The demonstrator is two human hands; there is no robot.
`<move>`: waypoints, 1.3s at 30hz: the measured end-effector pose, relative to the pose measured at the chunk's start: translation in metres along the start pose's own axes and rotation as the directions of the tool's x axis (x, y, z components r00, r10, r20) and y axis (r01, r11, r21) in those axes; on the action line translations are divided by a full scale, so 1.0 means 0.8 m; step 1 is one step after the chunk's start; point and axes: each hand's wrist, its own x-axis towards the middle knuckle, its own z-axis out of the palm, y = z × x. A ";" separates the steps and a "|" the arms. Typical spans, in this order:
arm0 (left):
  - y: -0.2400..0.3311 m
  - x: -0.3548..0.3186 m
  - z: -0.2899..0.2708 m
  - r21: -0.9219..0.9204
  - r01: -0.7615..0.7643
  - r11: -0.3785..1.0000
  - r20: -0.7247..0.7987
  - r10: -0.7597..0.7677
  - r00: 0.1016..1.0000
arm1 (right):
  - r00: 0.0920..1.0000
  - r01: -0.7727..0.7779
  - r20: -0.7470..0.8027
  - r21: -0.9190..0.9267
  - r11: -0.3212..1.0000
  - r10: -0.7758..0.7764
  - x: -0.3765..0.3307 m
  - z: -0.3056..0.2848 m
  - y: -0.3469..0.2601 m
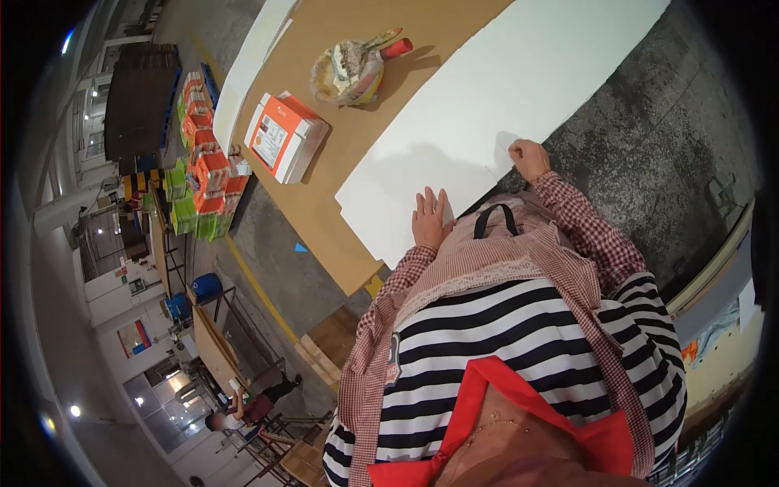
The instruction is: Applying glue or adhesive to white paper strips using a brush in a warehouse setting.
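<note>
A long white board (479, 105), which looks like cardboard, lies across the table in front of me. My left hand (430, 219) rests flat on the board close to its near edge, fingers stretched out and a little apart, holding nothing. Farther right, my right hand (530, 159) is closed at the board's near edge, its fingers curled in. What those fingers hold, if anything, is hidden. Between the two hands a thin dark mark shows on the white surface.
On the brown table surface (324, 223) stand a stack of orange-and-white printed pieces (286, 138) and a messy, plastic-lined tub (347, 73) with a red-handled tool. Orange and green stacks (209, 170) sit beyond at left. A person (251, 408) works far off at lower left.
</note>
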 end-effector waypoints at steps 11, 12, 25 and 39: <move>0.000 -0.002 -0.005 -0.052 0.026 0.998 -0.014 -0.027 1.000 | 0.996 0.031 -0.080 -0.059 0.998 -0.035 -0.007 0.009 -0.019; 0.000 -0.003 -0.006 -0.052 0.029 0.998 -0.014 -0.030 0.999 | 0.996 0.036 -0.077 -0.061 0.998 -0.040 -0.007 0.011 -0.019; 0.006 -0.006 0.006 -0.086 0.053 0.995 -0.120 -0.063 0.991 | 0.993 -0.092 0.072 0.026 0.995 0.090 0.007 0.027 -0.008; 0.008 -0.008 0.012 -0.107 0.136 0.985 -0.069 -0.144 0.987 | 0.997 -0.012 0.073 -0.168 0.986 0.025 -0.006 0.020 -0.041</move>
